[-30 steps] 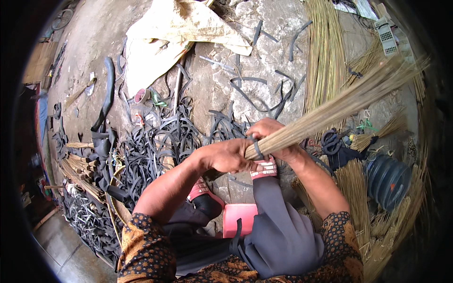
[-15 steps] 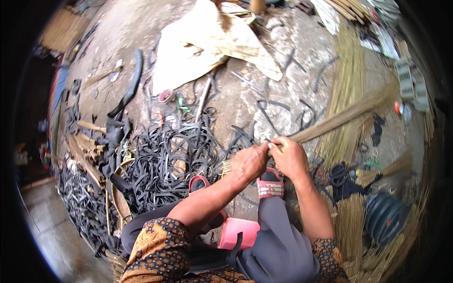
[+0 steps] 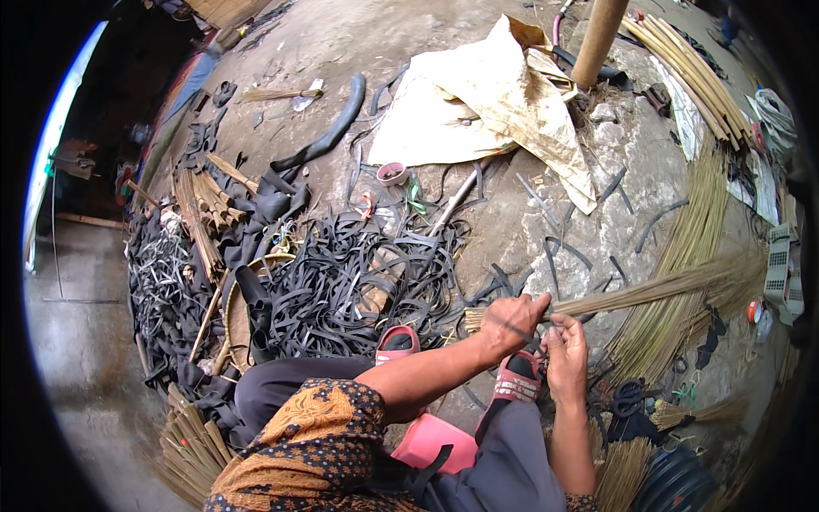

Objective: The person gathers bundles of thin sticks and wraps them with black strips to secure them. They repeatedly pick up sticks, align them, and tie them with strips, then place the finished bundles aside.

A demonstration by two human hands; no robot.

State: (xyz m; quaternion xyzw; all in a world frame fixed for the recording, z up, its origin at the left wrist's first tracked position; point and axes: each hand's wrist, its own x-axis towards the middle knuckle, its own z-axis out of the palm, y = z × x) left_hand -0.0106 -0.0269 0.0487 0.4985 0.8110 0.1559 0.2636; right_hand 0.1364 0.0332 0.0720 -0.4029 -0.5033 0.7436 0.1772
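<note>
We had only one view, a wide fisheye camera worn on the head, and it looked steeply down over our own knees at a rough stone floor (image 3: 546, 222) from close above. Its dark round rim bent straight edges outward, our forearms came in from the lower edge, and the left hand (image 3: 512, 320) and right hand (image 3: 565, 358) sat just right of centre, near the lens.
</note>
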